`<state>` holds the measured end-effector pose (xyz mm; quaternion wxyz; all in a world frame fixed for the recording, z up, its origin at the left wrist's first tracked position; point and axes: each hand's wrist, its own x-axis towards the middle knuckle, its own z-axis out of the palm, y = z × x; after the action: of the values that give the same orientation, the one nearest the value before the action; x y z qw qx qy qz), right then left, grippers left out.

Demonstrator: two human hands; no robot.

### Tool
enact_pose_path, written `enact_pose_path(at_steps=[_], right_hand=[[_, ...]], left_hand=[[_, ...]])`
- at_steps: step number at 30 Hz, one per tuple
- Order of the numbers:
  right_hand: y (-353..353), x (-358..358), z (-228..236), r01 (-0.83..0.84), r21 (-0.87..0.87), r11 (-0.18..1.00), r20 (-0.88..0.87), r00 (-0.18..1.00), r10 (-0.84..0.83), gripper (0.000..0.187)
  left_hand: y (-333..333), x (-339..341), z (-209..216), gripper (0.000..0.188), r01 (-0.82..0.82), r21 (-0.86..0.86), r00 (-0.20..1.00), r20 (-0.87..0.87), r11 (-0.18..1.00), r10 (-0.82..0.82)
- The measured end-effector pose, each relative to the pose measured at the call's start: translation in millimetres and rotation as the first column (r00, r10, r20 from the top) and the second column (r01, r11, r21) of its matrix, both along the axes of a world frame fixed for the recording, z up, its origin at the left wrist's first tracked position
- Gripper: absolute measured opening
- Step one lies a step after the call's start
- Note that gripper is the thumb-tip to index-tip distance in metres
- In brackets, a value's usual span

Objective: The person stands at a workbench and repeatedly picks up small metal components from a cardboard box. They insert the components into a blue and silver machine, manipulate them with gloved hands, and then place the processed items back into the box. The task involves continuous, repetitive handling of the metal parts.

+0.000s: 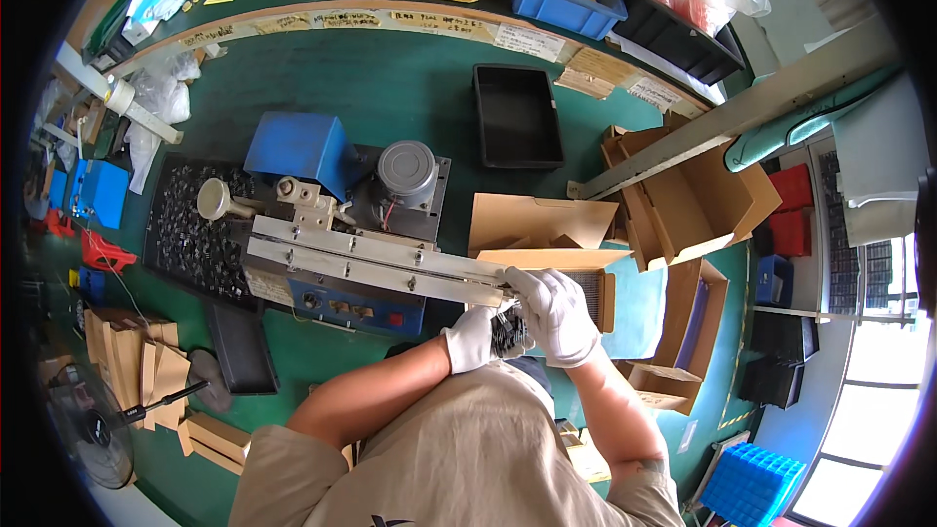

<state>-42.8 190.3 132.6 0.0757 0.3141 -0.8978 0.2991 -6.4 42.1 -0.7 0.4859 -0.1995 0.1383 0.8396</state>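
Both my hands wear white gloves and meet at the right end of a long metal double rail (pixel 381 263) on a feeding machine. My left hand (pixel 470 340) curls round a bunch of small black parts (pixel 508 334) just below the rail end. Above the bunch, my right hand (pixel 556 317) has its fingertips bent together against the rail end; what they pinch is hidden. Behind the rail stand a blue metal housing (pixel 298 151) and a round grey motor (pixel 407 171). A blue control box (pixel 361 312) with knobs and a red switch sits under the rail.
A black tray of loose black parts (pixel 195 234) lies left of the machine. An empty black tray (pixel 517 117) is behind it. Open cardboard boxes (pixel 547 220) stand to the right, near a slanting metal post (pixel 703 127). A fan (pixel 93 425) is at lower left.
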Motion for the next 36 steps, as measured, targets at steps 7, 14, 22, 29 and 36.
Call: enact_pose_path(at_steps=[7,14,22,29,36], right_hand=[[36,12,-35,0.498,-0.148,0.855,0.459,0.8,-0.386,0.03],[37,29,-37,0.592,-0.143,0.793,0.977,0.214,0.017,0.03],[29,44,-37,0.734,-0.217,0.643,0.965,0.261,0.027,0.026],[29,42,-39,0.557,-0.301,0.774,0.883,0.468,0.007,0.038],[33,40,-44,0.666,-0.295,0.685,0.861,0.496,-0.112,0.023]], left_hand=[[-1,-3,9,0.049,0.114,0.143,0.993,-0.028,0.983,-0.111],[6,1,7,0.055,0.174,0.024,0.96,-0.226,0.985,-0.164],[5,2,11,0.053,0.165,-0.059,0.975,-0.139,0.985,-0.171],[4,8,-11,0.055,0.228,-0.023,0.965,-0.131,0.973,-0.229],[-6,-3,16,0.06,0.237,-0.126,0.958,-0.135,0.963,-0.254]])
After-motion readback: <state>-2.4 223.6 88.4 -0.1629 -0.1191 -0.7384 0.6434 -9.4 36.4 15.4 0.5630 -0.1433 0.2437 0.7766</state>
